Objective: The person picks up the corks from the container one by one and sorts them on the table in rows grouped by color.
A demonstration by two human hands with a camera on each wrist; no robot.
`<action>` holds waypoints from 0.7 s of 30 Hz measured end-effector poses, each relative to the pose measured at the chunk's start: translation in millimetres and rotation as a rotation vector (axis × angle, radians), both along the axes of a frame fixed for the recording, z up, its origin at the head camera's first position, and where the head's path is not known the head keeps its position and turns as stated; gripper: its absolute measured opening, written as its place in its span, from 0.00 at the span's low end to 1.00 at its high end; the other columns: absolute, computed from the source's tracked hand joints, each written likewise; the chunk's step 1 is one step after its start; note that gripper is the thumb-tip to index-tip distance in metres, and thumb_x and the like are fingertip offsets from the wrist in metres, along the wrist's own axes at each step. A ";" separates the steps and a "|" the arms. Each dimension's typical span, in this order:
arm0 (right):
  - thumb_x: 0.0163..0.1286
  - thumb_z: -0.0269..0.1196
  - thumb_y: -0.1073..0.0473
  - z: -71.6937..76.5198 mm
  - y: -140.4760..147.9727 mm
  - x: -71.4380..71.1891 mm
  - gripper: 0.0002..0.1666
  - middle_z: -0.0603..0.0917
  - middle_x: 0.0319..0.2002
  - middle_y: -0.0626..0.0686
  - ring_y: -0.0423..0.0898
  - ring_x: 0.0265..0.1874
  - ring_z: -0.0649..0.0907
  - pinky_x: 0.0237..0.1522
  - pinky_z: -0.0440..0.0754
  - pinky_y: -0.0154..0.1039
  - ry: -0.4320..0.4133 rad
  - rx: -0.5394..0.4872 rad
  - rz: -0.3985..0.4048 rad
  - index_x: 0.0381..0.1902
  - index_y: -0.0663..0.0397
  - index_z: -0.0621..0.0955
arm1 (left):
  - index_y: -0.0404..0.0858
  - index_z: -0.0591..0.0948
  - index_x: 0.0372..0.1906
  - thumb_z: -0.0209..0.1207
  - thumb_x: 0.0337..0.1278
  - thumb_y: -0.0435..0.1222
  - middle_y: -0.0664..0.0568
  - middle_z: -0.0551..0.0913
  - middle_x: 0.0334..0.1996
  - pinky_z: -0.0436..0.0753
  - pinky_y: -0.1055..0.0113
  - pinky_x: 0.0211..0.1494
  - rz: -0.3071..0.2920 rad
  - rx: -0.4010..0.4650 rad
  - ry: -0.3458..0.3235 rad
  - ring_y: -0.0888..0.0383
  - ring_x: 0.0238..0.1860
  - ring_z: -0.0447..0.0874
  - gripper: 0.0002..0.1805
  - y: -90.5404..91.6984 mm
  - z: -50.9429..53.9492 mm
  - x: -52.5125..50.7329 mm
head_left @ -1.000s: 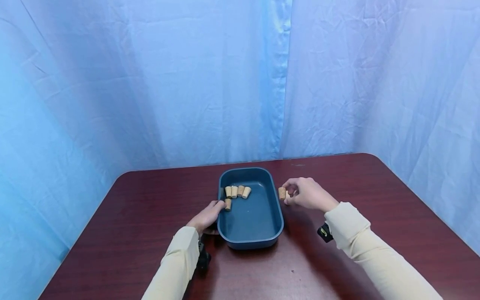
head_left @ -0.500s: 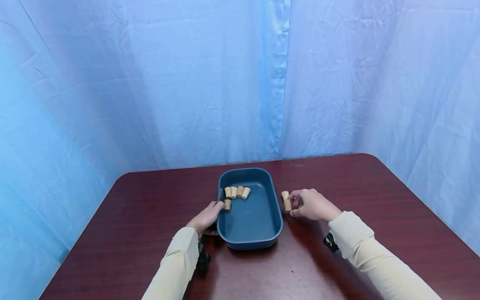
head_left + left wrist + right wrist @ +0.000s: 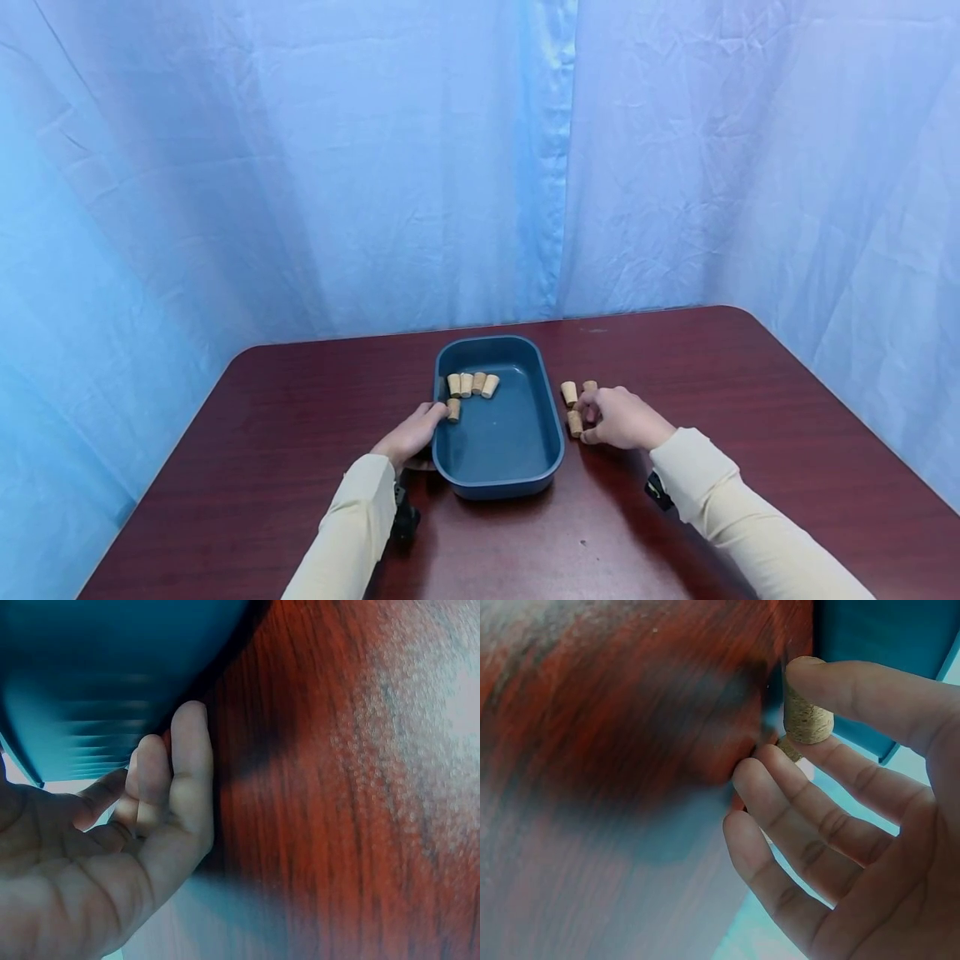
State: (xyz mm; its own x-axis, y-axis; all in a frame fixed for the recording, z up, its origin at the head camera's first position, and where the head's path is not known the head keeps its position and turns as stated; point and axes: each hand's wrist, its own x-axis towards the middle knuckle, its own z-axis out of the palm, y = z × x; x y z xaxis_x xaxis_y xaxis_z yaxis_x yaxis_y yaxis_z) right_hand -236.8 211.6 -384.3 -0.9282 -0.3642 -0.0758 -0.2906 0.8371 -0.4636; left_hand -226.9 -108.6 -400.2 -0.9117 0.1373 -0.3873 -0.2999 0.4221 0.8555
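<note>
My right hand (image 3: 621,419) is just right of the blue plastic bin (image 3: 498,483), pinching a tapered cork stopper (image 3: 575,424) between thumb and index finger. The right wrist view shows that pinched cork (image 3: 808,720) close up, with part of another cork (image 3: 789,748) behind it. On the table beyond the hand stand a pale cork (image 3: 569,393) and a partly hidden darker cork (image 3: 590,387). At the bin's left wall my left hand (image 3: 411,435) holds the rim. Its curled fingers (image 3: 191,742) lie against the outside of the wall, low near the table.
Inside the bin, a row of corks (image 3: 478,383) sits along the left and middle, with one more cork (image 3: 453,410) nearer, by the left wall. The bin stands on a dark red wooden table (image 3: 300,417). Pale blue curtains (image 3: 412,167) hang behind the table's far edge.
My right hand has moved toward me with the pinched cork, lowering it beside the bin. Two corks it partly covered now show beyond it. The left hand stays at the bin.
</note>
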 end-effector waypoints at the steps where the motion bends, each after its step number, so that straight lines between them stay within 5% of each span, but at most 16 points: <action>1: 0.58 0.75 0.64 -0.1 -0.6 0.2 0.17 0.77 0.30 0.50 0.45 0.31 0.76 0.36 0.79 0.43 0.002 0.004 0.002 0.45 0.61 0.85 | 0.31 0.60 0.75 0.43 0.75 0.49 0.32 0.70 0.64 0.86 0.54 0.41 -0.002 0.001 0.000 0.43 0.49 0.79 0.34 -0.3 0.0 0.0; 21: 0.57 0.75 0.63 6.1 5.4 -1.4 0.20 0.81 0.33 0.51 0.47 0.34 0.79 0.39 0.83 0.45 -0.014 0.018 0.017 0.48 0.61 0.85 | 0.31 0.59 0.75 0.43 0.75 0.49 0.32 0.70 0.64 0.86 0.54 0.41 0.000 -0.003 0.003 0.44 0.47 0.80 0.34 3.4 1.9 2.0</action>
State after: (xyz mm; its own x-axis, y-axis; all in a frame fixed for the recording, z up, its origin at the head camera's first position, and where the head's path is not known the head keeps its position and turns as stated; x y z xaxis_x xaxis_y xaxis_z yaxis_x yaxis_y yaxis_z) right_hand -238.2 216.9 -378.2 -0.9208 -0.3782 -0.0950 -0.2984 0.8403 -0.4527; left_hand -225.0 -105.1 -398.3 -0.9128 0.1366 -0.3850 -0.2971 0.4248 0.8551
